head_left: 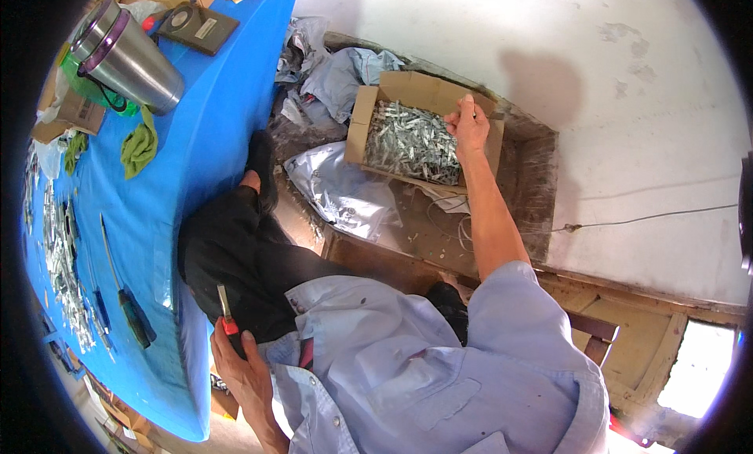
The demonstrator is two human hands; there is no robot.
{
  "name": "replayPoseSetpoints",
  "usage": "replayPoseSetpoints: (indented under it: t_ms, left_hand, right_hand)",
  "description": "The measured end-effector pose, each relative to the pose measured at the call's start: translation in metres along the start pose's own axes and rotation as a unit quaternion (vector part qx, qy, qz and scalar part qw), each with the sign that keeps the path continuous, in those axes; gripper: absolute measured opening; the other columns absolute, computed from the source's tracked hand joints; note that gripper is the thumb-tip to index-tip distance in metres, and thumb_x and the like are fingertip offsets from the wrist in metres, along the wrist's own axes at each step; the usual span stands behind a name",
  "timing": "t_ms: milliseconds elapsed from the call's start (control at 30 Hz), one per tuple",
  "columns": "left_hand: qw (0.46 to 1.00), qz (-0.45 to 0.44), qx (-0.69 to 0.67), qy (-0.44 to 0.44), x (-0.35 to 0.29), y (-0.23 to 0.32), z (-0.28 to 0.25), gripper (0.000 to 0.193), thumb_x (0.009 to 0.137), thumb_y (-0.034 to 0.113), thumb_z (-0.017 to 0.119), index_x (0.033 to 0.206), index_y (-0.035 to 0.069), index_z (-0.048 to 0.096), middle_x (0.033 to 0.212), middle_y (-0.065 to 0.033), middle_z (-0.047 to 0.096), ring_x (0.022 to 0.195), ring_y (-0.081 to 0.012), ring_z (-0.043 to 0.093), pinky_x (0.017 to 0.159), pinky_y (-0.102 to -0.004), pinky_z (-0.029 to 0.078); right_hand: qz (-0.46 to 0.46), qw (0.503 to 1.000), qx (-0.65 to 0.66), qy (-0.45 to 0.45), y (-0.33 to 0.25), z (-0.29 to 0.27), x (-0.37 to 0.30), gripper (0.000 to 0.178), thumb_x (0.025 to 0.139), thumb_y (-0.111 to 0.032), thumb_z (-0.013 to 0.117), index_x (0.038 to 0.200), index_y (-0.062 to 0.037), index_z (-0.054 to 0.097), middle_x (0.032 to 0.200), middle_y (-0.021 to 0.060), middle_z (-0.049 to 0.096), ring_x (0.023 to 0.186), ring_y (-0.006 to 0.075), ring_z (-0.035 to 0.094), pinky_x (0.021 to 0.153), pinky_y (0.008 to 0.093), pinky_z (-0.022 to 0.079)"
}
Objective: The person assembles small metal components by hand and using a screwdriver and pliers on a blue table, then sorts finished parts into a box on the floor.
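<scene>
My left hand (241,369) is closed round the red and black handle of a chisel (225,303), its flat metal blade pointing up over my dark trousers. My right hand (471,126) reaches out over the right side of an open cardboard box (358,128). Its fingers are pinched together; whatever they hold is too small or hidden to name. A heap of small silvery metal pieces (416,140) fills much of the box.
On the left, a blue-covered table (176,218) bears a steel tumbler (137,58), a green cloth (140,146), a screwdriver (135,317) and a row of metal pieces (61,258). Crumpled grey cloths (337,81) and a silvery bag (345,189) lie near the box. A white wall (643,140) stands beyond.
</scene>
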State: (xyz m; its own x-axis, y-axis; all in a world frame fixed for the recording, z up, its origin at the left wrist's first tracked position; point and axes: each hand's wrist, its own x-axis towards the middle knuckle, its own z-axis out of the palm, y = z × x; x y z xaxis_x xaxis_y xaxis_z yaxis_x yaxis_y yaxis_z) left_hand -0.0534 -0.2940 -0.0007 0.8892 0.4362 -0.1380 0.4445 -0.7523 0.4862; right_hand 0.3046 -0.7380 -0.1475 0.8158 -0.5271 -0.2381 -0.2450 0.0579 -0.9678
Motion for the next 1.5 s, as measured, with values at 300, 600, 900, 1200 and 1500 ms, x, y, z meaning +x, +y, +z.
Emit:
replayPoseSetpoints:
  t_ms: [300, 600, 900, 1200, 1500]
  left_hand:
    - [1.000, -0.018, -0.004, -0.016, 0.001, 0.005, -0.004, 0.040, 0.104, 0.015, 0.059, 0.138, -0.007, 0.055, 0.121, -0.0253, 0.061, 0.108, -0.0431, 0.062, 0.093, -0.0492, 0.049]
    - [1.000, -0.008, -0.005, -0.013, 0.006, 0.003, -0.002, 0.039, 0.103, 0.014, 0.060, 0.137, -0.006, 0.055, 0.120, -0.0253, 0.061, 0.108, -0.0432, 0.062, 0.094, -0.0498, 0.049]
    - [0.999, -0.022, -0.014, -0.019, 0.008, 0.001, -0.005, 0.038, 0.102, 0.011, 0.059, 0.136, -0.006, 0.056, 0.117, -0.0253, 0.063, 0.105, -0.0424, 0.063, 0.092, -0.0487, 0.050]
    - [0.991, -0.067, -0.101, 0.049, 0.004, -0.015, -0.020, 0.033, 0.105, 0.016, 0.060, 0.131, -0.006, 0.059, 0.111, -0.0205, 0.066, 0.097, -0.0317, 0.063, 0.088, -0.0414, 0.050]
    - [0.952, -0.153, -0.003, 0.265, 0.002, -0.083, -0.086, 0.038, 0.103, 0.019, 0.066, 0.133, -0.004, 0.062, 0.110, -0.0162, 0.069, 0.094, -0.0251, 0.064, 0.083, -0.0374, 0.053]
  right_hand:
    - [-0.216, 0.924, -0.283, 0.140, 0.011, -0.010, 0.026, 0.047, 0.098, -0.042, 0.071, 0.120, -0.0014, 0.074, 0.110, 0.0236, 0.076, 0.102, 0.0389, 0.072, 0.092, 0.0464, 0.055]
    - [-0.184, 0.965, -0.177, 0.067, 0.014, -0.008, 0.049, 0.043, 0.101, -0.030, 0.066, 0.129, 0.0027, 0.068, 0.114, 0.0194, 0.074, 0.102, 0.0307, 0.071, 0.093, 0.0415, 0.054]
    - [0.056, 0.991, 0.059, -0.107, -0.010, 0.020, -0.020, 0.030, 0.107, -0.030, 0.064, 0.123, -0.0051, 0.069, 0.101, 0.0037, 0.070, 0.094, 0.0155, 0.069, 0.067, 0.0277, 0.055]
    - [0.135, 0.925, 0.175, -0.309, -0.042, 0.082, -0.100, 0.037, 0.109, -0.039, 0.058, 0.123, -0.0062, 0.070, 0.091, -0.0021, 0.061, 0.083, 0.0130, 0.059, 0.067, 0.0281, 0.046]
    - [0.234, 0.825, 0.207, -0.470, -0.070, 0.149, -0.228, 0.038, 0.111, -0.036, 0.054, 0.121, -0.0019, 0.069, 0.087, 0.0002, 0.061, 0.079, 0.0137, 0.058, 0.064, 0.0269, 0.043]
